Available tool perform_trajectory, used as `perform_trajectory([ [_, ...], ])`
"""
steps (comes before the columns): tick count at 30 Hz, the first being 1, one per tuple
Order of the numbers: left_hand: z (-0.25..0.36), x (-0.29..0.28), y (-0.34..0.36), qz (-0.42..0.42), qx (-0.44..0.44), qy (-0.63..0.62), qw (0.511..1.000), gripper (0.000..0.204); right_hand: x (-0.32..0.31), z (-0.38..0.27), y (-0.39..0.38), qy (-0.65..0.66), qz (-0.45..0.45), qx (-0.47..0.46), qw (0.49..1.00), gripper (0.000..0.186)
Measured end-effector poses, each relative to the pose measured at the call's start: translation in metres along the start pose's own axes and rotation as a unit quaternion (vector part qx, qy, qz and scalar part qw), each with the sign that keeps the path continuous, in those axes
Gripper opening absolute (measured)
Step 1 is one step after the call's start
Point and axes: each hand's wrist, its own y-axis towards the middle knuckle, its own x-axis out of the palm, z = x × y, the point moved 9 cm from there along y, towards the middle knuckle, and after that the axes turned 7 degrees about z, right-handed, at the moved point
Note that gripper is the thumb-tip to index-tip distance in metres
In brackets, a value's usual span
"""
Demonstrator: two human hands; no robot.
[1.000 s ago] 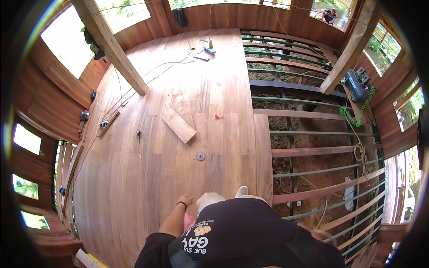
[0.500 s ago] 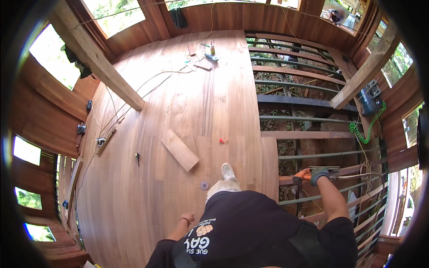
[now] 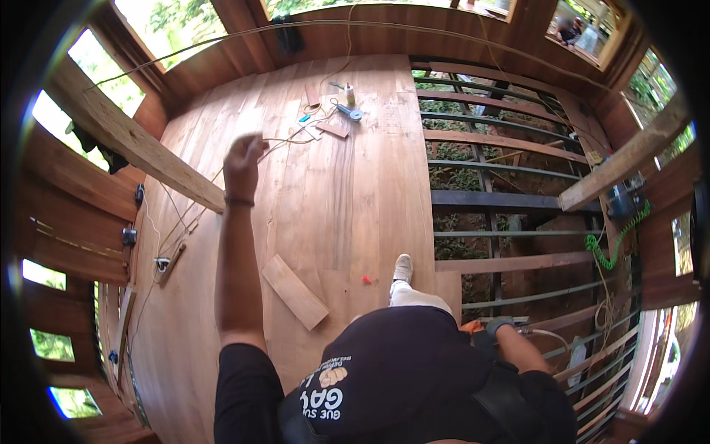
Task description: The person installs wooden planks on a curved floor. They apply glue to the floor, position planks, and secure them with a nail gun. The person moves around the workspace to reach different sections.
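The left hand [image 3: 242, 161] is half curled, its hold unclear; the right hand [image 3: 500, 326] grips an orange tool [image 3: 471, 326], whose hose [image 3: 550, 335] could snag if dragged across beams [image 3: 518, 263]

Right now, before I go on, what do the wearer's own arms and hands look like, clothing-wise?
Both arms have short black sleeves, with the forearms bare below them. The left hand, somewhat blurred, shows no glove; a thin dark band circles its wrist. The right hand, partly hidden, wears a dark greyish glove.
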Motion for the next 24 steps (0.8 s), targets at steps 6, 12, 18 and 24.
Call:
perform_trajectory([
  [6, -0.012, 0.067, 0.058, 0.024, -0.019, -0.110, 0.993, 0.023, -0.045, 0.043, 0.043, 0.004, -0.065, -0.004, 0.998, 0.057],
  [12, -0.235, 0.117, -0.046, -0.012, -0.295, 0.076, 0.953, 0.020, -0.161, 0.139, 0.067, 0.008, -0.023, 0.031, 0.999, 0.054],
  [18, -0.413, 0.178, -0.145, -0.103, -0.408, 0.165, 0.892, 0.026, -0.430, 0.274, 0.135, -0.223, 0.105, 0.140, 0.959, 0.051],
  [24, -0.606, 0.143, -0.290, -0.051, -0.589, 0.262, 0.763, 0.030, -0.675, 0.206, 0.246, -0.465, 0.194, 0.123, 0.855, 0.050],
])
